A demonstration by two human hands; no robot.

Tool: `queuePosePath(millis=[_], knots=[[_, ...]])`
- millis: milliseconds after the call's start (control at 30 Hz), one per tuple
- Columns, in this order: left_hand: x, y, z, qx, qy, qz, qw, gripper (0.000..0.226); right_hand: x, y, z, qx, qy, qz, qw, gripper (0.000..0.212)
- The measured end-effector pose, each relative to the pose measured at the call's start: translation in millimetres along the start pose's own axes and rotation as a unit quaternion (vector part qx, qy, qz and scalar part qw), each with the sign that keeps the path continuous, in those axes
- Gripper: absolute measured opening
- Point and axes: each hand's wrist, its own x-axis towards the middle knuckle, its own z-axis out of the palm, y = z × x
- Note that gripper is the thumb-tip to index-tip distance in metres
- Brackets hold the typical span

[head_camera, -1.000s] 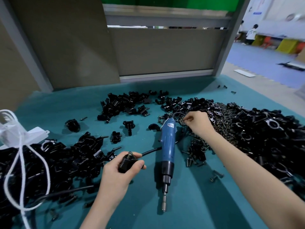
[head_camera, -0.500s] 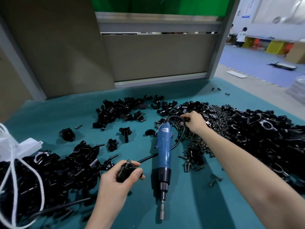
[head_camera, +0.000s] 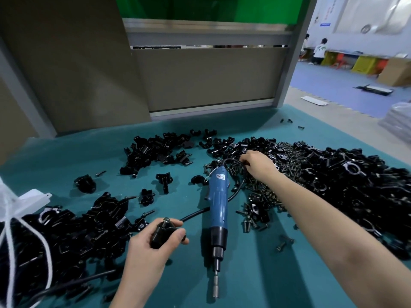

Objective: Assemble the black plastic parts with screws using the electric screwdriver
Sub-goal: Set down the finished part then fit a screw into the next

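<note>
- We see the left hand (head_camera: 153, 247) low in the middle of the view. Its fingers and thumb curl round a black plastic part (head_camera: 163, 233) and hold it just above the teal counter (head_camera: 255, 274). A small screw (head_camera: 166, 219) stands up out of the part's top.
- The right hand (head_camera: 259, 164) reaches far forward, palm down, onto the heap of loose screws (head_camera: 262, 192). Its fingers bend down into the heap right by the black cable (head_camera: 235, 190). The back of the hand hides the tips, so we cannot tell whether they pinch anything.
- The electric screwdriver (head_camera: 218, 205) lies flat on the counter between our two forearms, and neither hand touches it. Its blue body runs away from us, while the black collar and the metal bit (head_camera: 215, 287) point towards us.
- The cable loops out of the screwdriver's far end and curves past the right hand. It then passes under the blue body and runs off to the left, close to the left hand.
- The right pile of black parts (head_camera: 355, 185) covers the counter beyond the right forearm and runs into the loose screws.
- The left pile of black parts (head_camera: 66, 236) lies just beside the left hand.
- The far pile of black parts (head_camera: 155, 147) sits well apart from both hands, with a few single parts scattered in front of it.
- A few stray screws (head_camera: 281, 247) lie on the counter near the right forearm.
- At the left edge we see a white bag (head_camera: 26, 201) with a white cord (head_camera: 47, 258) trailing over the left pile.
</note>
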Motion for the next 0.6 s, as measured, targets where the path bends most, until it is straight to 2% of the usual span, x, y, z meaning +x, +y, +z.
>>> queuePosePath(millis=[100, 167, 300, 367, 467, 533, 600], knots=[[-1, 1, 0, -0.001, 0.003, -0.003, 1.000, 0.008, 1, 4, 4, 0.015, 0.010, -0.009, 1.000, 0.025], [0, 1, 1, -0.002, 0.009, -0.004, 1.000, 0.007, 2, 6, 6, 0.075, 0.054, 0.025, 0.995, 0.015], [0, 2, 1, -0.007, 0.011, -0.023, 1.000, 0.006, -7, 6, -6, 0.232, 0.093, 0.133, 0.959, 0.014], [-1, 3, 2, -0.011, 0.007, -0.018, 1.000, 0.007, -16, 1, -25, 0.301, 0.106, 0.149, 0.936, 0.013], [0, 2, 3, -0.024, 0.001, -0.019, 1.000, 0.013, -42, -31, -61, 0.338, 0.082, 0.075, 0.935, 0.011], [1, 2, 3, -0.032, -0.007, -0.027, 0.999, 0.018, -72, -71, -82, 0.323, 0.041, -0.041, 0.944, 0.020], [2, 4, 3, -0.054, -0.009, -0.024, 0.998, 0.016, -104, -111, -88, 0.304, 0.005, -0.159, 0.939, 0.021]])
